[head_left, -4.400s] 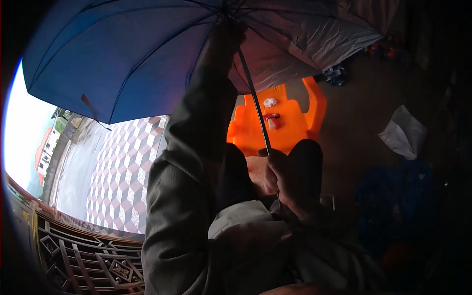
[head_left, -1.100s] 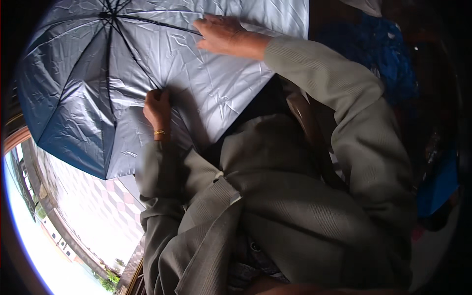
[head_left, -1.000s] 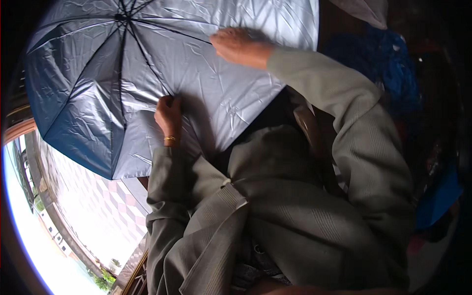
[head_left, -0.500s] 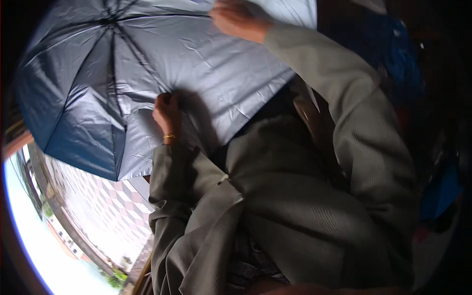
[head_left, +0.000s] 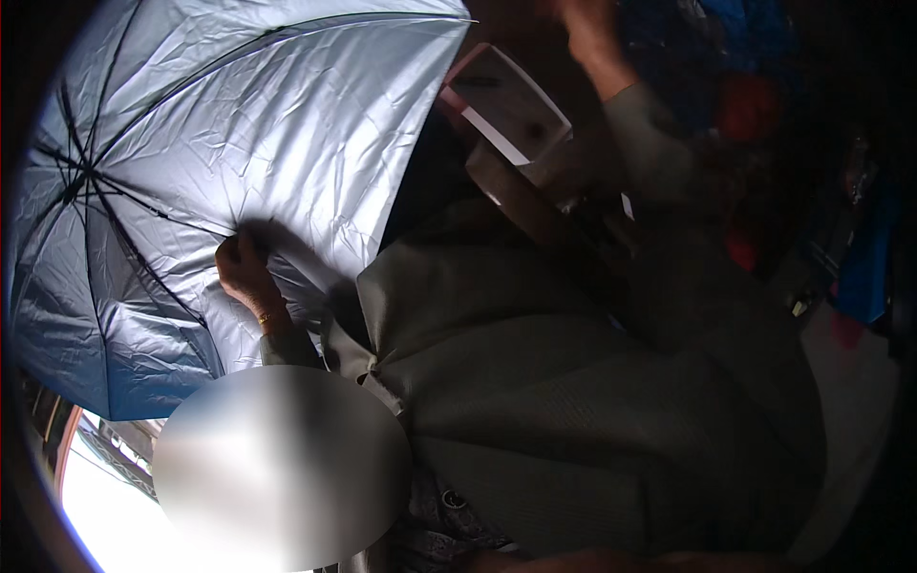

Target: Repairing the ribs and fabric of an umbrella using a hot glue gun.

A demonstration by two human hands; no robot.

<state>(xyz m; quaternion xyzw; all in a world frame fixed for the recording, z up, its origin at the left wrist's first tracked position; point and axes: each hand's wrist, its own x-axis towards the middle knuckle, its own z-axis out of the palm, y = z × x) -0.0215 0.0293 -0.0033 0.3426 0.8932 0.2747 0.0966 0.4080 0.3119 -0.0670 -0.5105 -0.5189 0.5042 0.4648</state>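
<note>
An opened umbrella (head_left: 325,124) with a silvery inner lining fills the upper left, its dark ribs meeting at a hub (head_left: 84,170). My left hand (head_left: 250,279), a gold-coloured band at its wrist, is closed in a pinch on a rib at the lining. Its shadow falls on the fabric beside it. My right hand (head_left: 589,38) is up at the top, apart from the umbrella and beyond its right edge. That hand is dim and blurred, so its fingers cannot be made out.
A pale open box (head_left: 511,110) with a reddish edge sits right of the umbrella. Dark blue (head_left: 755,29) and red (head_left: 750,107) items lie in shadow at the upper right. Bright daylight (head_left: 105,487) shows at the lower left, beside a blurred oval patch.
My right hand has left the umbrella's upper rib and moved right. The umbrella and my left hand have shifted left and down in view. The pale box has come into sight.
</note>
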